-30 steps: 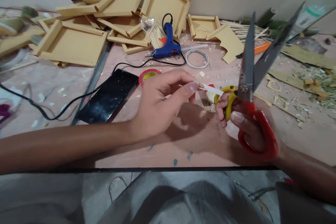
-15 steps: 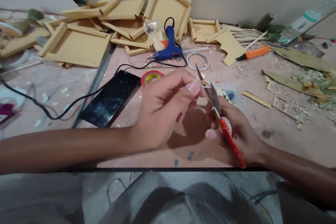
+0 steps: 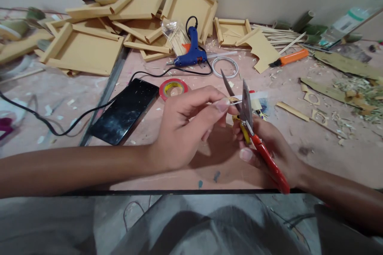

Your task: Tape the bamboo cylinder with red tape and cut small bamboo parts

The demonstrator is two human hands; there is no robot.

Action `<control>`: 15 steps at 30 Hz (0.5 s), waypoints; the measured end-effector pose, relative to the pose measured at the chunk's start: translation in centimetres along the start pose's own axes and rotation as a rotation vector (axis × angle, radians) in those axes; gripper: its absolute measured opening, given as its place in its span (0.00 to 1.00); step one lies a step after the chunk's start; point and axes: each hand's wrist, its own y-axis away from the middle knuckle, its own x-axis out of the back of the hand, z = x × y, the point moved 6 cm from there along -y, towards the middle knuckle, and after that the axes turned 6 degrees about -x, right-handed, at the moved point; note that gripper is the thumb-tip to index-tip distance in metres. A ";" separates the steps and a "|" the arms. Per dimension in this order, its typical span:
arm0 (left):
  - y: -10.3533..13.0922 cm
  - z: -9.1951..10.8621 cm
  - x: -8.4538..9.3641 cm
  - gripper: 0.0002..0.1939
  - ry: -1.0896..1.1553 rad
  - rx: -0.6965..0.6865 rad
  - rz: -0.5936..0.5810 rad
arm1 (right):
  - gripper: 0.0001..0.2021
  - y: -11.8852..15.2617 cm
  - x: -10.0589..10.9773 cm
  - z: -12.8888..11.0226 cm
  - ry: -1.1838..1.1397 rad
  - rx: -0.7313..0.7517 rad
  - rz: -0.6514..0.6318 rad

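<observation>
Red-handled scissors (image 3: 267, 161) are in my right hand (image 3: 273, 143), their blades spread apart and pointing up and away. Thumb and forefinger of my left hand (image 3: 191, 127) pinch a small thin white strip (image 3: 237, 103), whose free end reaches the scissor blades. A small tan round piece (image 3: 233, 99) shows beside those fingertips. Something yellow (image 3: 245, 133) is partly hidden by the fingers of my right hand. A roll of red tape (image 3: 172, 89) lies just behind my left hand.
A black phone (image 3: 125, 110) lies left of my left hand. Behind are a blue glue gun (image 3: 193, 52) with its cable, a white tape ring (image 3: 225, 67) and stacked cardboard trays (image 3: 86, 50). An orange cutter (image 3: 291, 57) and shavings (image 3: 356, 91) lie to the right.
The scissor blades have spread wider, and the handles have shifted slightly right and down. More of the white strip and of the yellow thing shows between my hands.
</observation>
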 end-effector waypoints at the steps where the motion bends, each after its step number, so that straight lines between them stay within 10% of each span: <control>1: 0.0 0.1 0.0 0.12 -0.004 -0.011 -0.003 | 0.23 0.0 0.0 0.1 -0.007 -0.004 -0.001; 15: -0.3 1.1 -0.6 0.13 -0.095 -0.094 -0.078 | 0.17 -0.1 -0.2 -0.2 -0.050 0.034 -0.028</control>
